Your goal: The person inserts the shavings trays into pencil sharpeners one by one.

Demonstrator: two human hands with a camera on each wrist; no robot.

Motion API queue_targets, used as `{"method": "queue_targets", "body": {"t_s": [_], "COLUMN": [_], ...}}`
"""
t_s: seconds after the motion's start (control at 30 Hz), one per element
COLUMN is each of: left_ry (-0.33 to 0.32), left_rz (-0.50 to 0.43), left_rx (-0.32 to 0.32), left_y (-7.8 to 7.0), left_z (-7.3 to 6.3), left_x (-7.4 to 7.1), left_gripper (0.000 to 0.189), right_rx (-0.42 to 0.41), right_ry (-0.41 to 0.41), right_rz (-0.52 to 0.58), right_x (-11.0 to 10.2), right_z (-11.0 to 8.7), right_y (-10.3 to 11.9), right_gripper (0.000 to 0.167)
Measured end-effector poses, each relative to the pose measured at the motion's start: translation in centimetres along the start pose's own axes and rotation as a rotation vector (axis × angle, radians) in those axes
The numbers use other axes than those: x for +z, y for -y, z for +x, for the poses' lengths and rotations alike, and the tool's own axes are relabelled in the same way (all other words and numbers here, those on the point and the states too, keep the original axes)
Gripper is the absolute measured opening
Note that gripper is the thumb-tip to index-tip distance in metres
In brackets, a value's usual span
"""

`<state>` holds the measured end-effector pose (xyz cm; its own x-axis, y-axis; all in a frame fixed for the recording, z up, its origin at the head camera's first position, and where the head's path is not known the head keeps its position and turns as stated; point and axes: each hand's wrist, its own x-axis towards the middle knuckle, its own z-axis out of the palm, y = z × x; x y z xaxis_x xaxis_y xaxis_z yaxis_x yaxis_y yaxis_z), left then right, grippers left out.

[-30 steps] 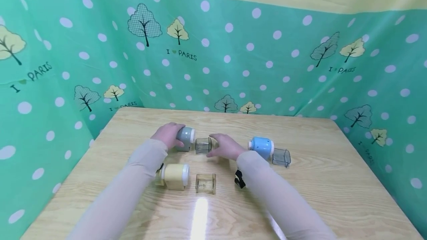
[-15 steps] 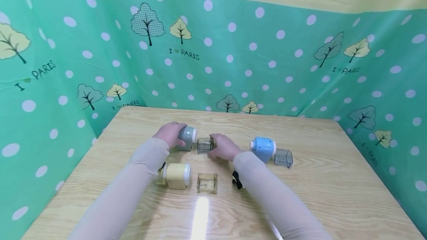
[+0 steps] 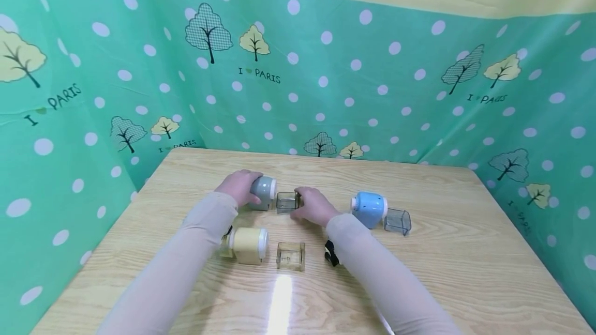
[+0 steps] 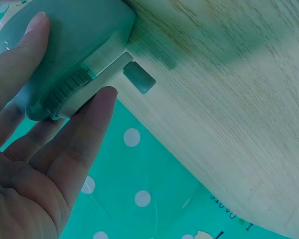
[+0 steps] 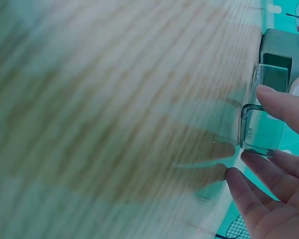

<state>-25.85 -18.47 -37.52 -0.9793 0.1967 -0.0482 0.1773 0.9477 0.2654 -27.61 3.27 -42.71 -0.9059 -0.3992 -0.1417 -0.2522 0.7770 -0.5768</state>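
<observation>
A grey hand-crank pencil sharpener (image 3: 262, 196) lies near the table's back left. My left hand (image 3: 237, 188) grips it from the left; in the left wrist view the thumb rests on its grey body (image 4: 84, 35) and the fingers are beside the crank handle (image 4: 139, 77). Just right of the sharpener sits a clear smoky shavings drawer (image 3: 285, 202). My right hand (image 3: 317, 207) holds this drawer at its right end. The right wrist view has the thumb on one side of the clear drawer (image 5: 265, 128) and fingers on the other, with the sharpener's hollow facing it.
Nearer me are a cream sharpener (image 3: 248, 246) and a yellowish clear drawer (image 3: 291, 257). To the right lie a blue sharpener (image 3: 370, 210) and another clear drawer (image 3: 397, 221). A green patterned cloth (image 3: 321, 102) hangs behind the wooden table (image 3: 456, 252).
My right hand has moved slightly left and its fingers have closed on the smoky drawer. My left hand keeps its grip on the grey sharpener. The head view has shifted a little.
</observation>
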Motion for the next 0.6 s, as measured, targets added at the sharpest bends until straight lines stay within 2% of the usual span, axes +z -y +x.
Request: {"method": "queue_targets", "body": {"t_s": [0.33, 0.6], "left_ry": [-0.004, 0.007], "left_rz": [0.014, -0.015], "left_rx": [0.022, 0.008], "left_y": [0.07, 0.04], "left_z": [-0.02, 0.0], "left_x": [-0.17, -0.12], "left_gripper": [0.074, 0.076], "right_rx": [0.01, 0.017], "right_ry": [-0.026, -0.042], "right_rz": [0.022, 0.032], "right_x": [0.1, 0.33], "right_z": [-0.18, -0.07], "right_y": [-0.03, 0.13], "right_gripper": [0.073, 0.074]}}
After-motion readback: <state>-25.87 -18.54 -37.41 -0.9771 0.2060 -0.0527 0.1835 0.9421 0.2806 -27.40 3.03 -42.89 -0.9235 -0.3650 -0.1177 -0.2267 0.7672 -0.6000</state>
